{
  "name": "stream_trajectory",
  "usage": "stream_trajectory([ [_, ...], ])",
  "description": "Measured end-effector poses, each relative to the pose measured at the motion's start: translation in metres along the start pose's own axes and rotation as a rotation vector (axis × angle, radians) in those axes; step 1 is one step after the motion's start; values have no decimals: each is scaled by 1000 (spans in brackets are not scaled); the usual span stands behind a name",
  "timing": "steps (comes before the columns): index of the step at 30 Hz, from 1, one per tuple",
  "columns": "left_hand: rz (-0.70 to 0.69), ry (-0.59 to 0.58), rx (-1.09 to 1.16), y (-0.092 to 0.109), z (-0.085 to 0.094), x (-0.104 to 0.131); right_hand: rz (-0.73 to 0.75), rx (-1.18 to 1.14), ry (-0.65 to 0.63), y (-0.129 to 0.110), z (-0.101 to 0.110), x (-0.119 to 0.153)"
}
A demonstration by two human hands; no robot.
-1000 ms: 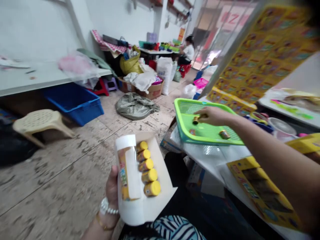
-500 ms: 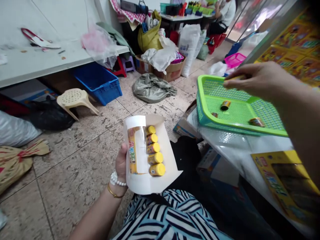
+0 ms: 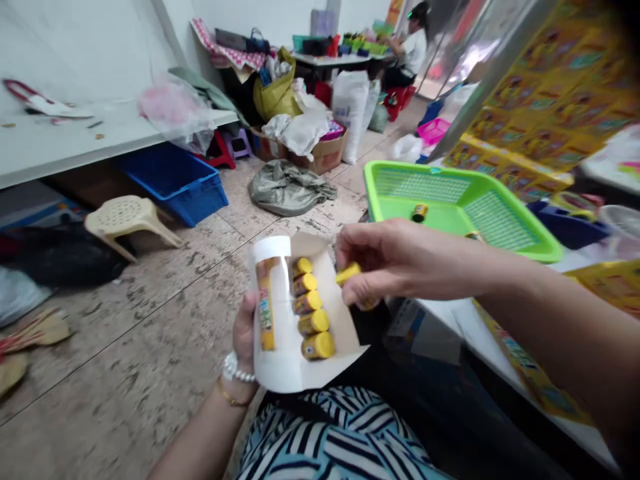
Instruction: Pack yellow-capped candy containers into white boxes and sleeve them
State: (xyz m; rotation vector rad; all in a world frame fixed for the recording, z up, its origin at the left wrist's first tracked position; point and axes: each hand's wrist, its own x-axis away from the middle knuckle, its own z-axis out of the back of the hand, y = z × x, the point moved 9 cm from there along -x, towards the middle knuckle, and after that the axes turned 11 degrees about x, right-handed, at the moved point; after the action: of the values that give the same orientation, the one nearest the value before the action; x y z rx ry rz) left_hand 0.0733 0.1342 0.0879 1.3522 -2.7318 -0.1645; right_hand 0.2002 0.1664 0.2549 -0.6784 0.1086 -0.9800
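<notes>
My left hand is closed around the left side of an open white cardboard box with a clear window and printed label. A row of several small tubs with yellow lids lies inside it. Just over the box's right flap, my right hand pinches a small yellow-lidded tub. More yellow shows below its fingers, perhaps a second tub. To the right, a green plastic basket has a small tub lying in it; another is partly hidden behind my right wrist.
Yellow printed boxes stand stacked at the right, and another yellow box lies under my right forearm. On the floor are a cream stool, a blue crate and a grey sack. A person sits at a far table.
My right hand has come from above the green basket to the right edge of the box, carrying a yellow-lidded tub. My left hand keeps the box nearly still. The view has turned slightly right.
</notes>
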Motion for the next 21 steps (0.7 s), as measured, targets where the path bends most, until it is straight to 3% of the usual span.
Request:
stream_trajectory([
  [2, -81, 36, -55, 6, 0, -2, 24, -200, -48, -6, -24, -2],
  [5, -136, 45, -131, 14, -5, -1, 47, -246, 78, -9, -49, -6],
  [9, -70, -89, -118, 20, -21, 9, 131, -337, 175, -15, -82, -12],
  [13, 110, -261, -44, 15, -26, 17, 314, 13, 47, -32, -99, -12],
  [15, 179, -288, -3, 10, -24, 18, 364, 182, 2, -34, -86, -5],
  [17, 217, -304, 30, 3, -26, 17, 271, 290, 90, -22, -47, 2],
  [19, 235, -297, 41, -4, -30, 14, 6, 460, 277, 11, 11, 8],
  [21, 213, -244, 11, -9, -31, 9, -389, 704, 415, 62, 67, 20],
])
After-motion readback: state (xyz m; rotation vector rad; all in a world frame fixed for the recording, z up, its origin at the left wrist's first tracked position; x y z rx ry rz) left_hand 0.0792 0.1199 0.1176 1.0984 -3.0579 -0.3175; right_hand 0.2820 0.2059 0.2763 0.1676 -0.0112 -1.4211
